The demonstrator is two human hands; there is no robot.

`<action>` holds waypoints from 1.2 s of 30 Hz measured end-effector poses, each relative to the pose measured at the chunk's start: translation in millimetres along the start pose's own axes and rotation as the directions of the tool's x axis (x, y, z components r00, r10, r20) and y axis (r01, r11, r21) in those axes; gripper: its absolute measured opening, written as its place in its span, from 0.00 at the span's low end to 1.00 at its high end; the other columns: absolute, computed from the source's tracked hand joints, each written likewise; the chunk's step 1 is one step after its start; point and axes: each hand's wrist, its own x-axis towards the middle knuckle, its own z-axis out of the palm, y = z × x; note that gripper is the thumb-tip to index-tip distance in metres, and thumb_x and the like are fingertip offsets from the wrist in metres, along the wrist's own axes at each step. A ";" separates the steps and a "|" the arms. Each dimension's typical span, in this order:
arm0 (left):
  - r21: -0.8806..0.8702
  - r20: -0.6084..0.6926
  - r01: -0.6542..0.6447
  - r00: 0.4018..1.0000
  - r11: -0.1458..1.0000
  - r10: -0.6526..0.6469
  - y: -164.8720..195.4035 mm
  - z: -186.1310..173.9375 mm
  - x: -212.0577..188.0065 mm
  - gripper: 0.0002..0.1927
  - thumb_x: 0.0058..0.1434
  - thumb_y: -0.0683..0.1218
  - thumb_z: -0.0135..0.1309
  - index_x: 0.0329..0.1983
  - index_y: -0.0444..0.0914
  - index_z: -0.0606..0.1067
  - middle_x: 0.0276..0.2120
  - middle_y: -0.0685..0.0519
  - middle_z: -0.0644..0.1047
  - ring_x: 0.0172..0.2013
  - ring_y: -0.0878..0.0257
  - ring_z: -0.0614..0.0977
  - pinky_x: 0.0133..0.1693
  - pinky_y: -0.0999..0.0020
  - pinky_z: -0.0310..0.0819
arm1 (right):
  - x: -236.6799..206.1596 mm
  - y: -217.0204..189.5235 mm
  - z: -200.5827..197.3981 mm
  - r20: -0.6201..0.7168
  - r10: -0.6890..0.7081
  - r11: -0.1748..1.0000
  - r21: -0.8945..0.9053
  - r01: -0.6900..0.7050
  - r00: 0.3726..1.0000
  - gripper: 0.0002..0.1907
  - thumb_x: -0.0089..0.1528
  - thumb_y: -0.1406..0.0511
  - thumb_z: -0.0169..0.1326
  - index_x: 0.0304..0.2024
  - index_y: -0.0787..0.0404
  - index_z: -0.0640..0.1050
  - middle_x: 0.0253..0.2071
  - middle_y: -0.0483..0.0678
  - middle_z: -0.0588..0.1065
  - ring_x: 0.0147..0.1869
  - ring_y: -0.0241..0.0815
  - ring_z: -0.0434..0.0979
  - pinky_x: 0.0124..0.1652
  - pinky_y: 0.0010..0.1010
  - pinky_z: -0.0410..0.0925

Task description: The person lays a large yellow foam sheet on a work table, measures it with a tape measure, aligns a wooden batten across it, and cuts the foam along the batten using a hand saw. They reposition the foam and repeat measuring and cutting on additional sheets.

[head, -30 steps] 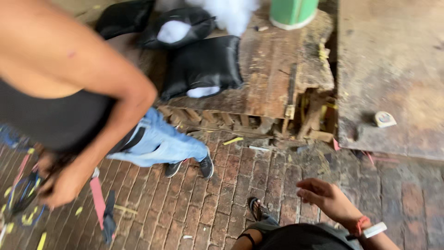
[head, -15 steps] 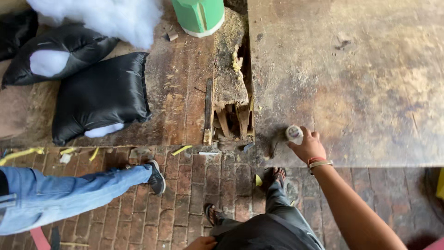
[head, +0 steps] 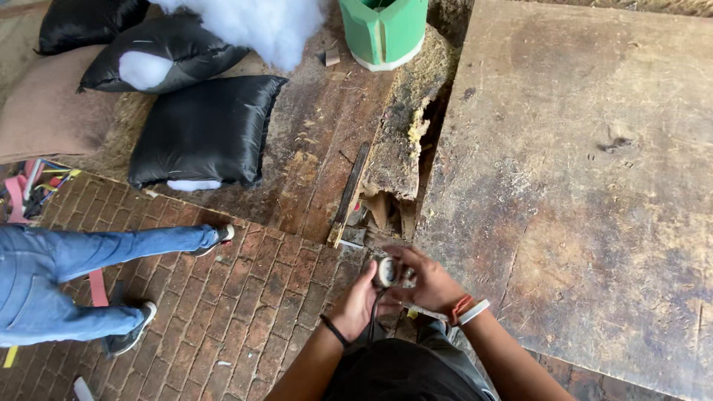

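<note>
Head view: both hands are meeting in front of the person's body, above the edge where the brick floor (head: pixel 245 297) meets the raised wooden platform (head: pixel 594 186). The left hand (head: pixel 360 301) and the right hand (head: pixel 427 282) are together gripping 1 small round roll of tape (head: pixel 387 271). The fingers (head: pixel 405 256) of the right hand are curling closed over the top and right side of the roll. The fingers of the left hand are closing against its left side and underside. The roll is sitting between the 2 hands, off every surface.

The right wrist is wearing 1 orange band and 1 white band (head: pixel 474 312); the left wrist is wearing 1 dark band (head: pixel 334 330).

On the platform, 1 black cushion (head: pixel 204 134) is lying near the edge, with white stuffing (head: pixel 256 26) behind it. 1 green container (head: pixel 382 30) is standing at the top. A second person's legs in blue jeans (head: pixel 67 282) are standing on the bricks at left.
</note>
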 end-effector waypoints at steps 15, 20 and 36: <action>0.979 0.201 -0.144 0.748 -0.141 0.633 104.3 -159.2 163.7 0.38 0.46 0.45 0.71 0.61 0.45 0.71 0.48 0.43 0.78 0.61 0.40 0.70 0.64 0.46 0.60 | -82.6 6.6 -20.3 -0.625 0.616 0.787 0.455 -0.418 0.480 0.20 0.60 0.60 0.60 0.54 0.58 0.80 0.45 0.48 0.84 0.50 0.41 0.84 0.49 0.35 0.75; 0.956 0.241 -0.084 0.773 -0.281 0.586 98.2 -153.3 165.5 0.51 0.35 0.53 0.78 0.63 0.38 0.69 0.58 0.30 0.69 0.62 0.37 0.63 0.60 0.43 0.59 | -178.6 -32.2 24.8 -0.652 0.659 0.747 0.505 -0.433 0.376 0.18 0.59 0.60 0.62 0.50 0.59 0.81 0.39 0.46 0.83 0.44 0.38 0.83 0.46 0.29 0.75; 0.338 0.925 -0.941 0.326 0.029 -0.198 -244.4 324.8 -28.2 0.22 0.54 0.46 0.63 0.53 0.43 0.77 0.60 0.44 0.71 0.60 0.47 0.73 0.60 0.57 0.67 | -580.7 48.2 200.4 -0.537 0.641 0.745 0.607 0.277 -0.549 0.14 0.61 0.66 0.61 0.49 0.64 0.81 0.37 0.45 0.80 0.40 0.32 0.77 0.42 0.26 0.72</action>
